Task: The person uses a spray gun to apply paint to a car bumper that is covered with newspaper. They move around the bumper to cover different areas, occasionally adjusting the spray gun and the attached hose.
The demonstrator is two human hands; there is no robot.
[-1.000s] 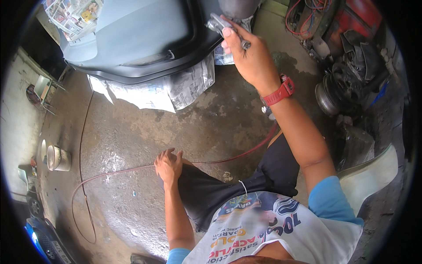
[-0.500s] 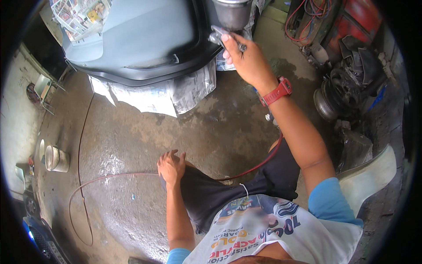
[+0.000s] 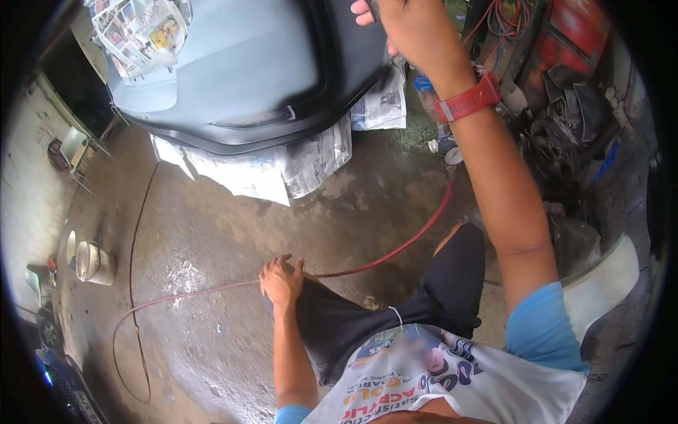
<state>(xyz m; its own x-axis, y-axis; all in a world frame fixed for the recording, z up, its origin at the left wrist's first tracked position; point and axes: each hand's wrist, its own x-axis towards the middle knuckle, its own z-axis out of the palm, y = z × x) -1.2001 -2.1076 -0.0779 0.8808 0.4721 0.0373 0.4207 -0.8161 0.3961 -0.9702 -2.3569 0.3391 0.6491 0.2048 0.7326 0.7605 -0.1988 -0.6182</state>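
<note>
My right hand (image 3: 420, 35) is raised at the top edge, its fingers closed around a spray gun that is mostly cut off above the view. A round gauge (image 3: 450, 152) hangs below that hand where a red air hose (image 3: 421, 230) joins. Left of the hand is a grey car body panel (image 3: 240, 78) with black paint along its edges and lower rim. Newspaper masking (image 3: 247, 169) hangs beneath the panel. My left hand (image 3: 282, 284) rests on my left knee, empty, with its fingers apart.
The hose loops over the wet concrete floor (image 3: 205, 247). A white bucket (image 3: 96, 264) and a chair (image 3: 73, 146) are by the left wall. At right lie a dark wheel (image 3: 549, 152), a red cabinet (image 3: 575, 32) and a curved white panel (image 3: 600, 283). A blue car (image 3: 67, 381) shows lower left.
My right hand has moved up and slightly right, carrying the spray gun and its metal cup out of view. The hose and gauge have risen with it. My left hand stays on the knee.
</note>
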